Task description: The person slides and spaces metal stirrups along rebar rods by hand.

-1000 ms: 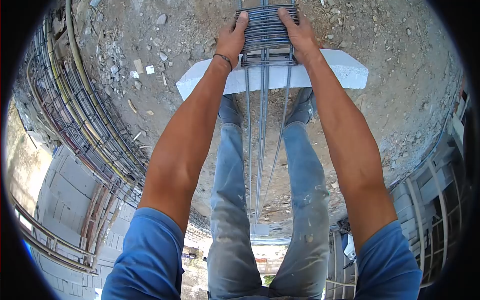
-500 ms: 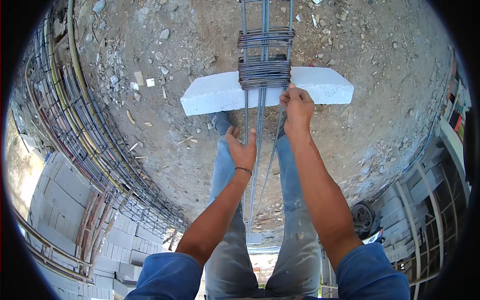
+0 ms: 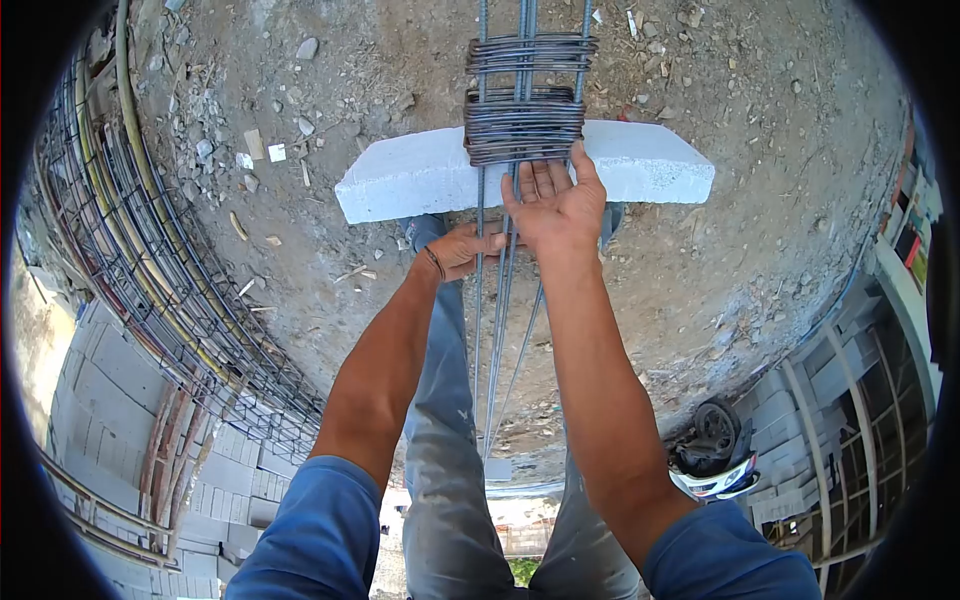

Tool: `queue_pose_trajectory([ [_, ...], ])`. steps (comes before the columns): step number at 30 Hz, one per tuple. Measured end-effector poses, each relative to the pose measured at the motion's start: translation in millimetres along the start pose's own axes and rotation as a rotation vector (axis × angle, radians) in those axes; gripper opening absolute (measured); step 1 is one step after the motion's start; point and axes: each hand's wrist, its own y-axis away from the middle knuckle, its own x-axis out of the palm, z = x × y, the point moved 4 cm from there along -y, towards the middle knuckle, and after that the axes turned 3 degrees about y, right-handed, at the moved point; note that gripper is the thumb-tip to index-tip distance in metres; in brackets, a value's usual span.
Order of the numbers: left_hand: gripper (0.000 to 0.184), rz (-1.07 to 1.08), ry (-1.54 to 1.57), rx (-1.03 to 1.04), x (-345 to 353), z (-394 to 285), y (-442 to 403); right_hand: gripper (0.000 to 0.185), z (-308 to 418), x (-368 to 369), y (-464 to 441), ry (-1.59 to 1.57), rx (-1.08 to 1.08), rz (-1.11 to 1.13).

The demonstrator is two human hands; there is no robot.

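Two stacks of dark metal stirrups, a nearer one [image 3: 524, 130] and a farther one [image 3: 532, 52], surround long steel bars [image 3: 502, 300] that run over a pale block [image 3: 405, 180]. My right hand [image 3: 562, 205] is palm up just below the nearer stack, its fingers apart, with fingertips at or under the stack's lower edge. My left hand [image 3: 468, 248] is closed around the bars below the block, thumb in front and fingers partly behind them.
Long rebar cages and bars [image 3: 150, 230] curve along the left. Stacked grey blocks [image 3: 120, 370] lie lower left. A motorcycle [image 3: 715, 435] and metal railings [image 3: 860, 420] are at lower right. Small stones [image 3: 307, 48] dot the dirt ground.
Both hands first left the stirrups, which now form two separate stacks. Since then my left hand has moved up and closed on the bars; my right has moved left, turned palm up and opened.
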Motion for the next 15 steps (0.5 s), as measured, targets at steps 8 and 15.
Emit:
queue_pose_trajectory([
  [8,0.036,0.043,-0.119,-0.075,33,-26,8,0.066,10,19,-19,0.08,-0.01,0.078],
  [15,0.034,0.032,-0.078,-0.084,28,-21,5,0.05,13,34,-22,0.116,-0.077,0.023],
])
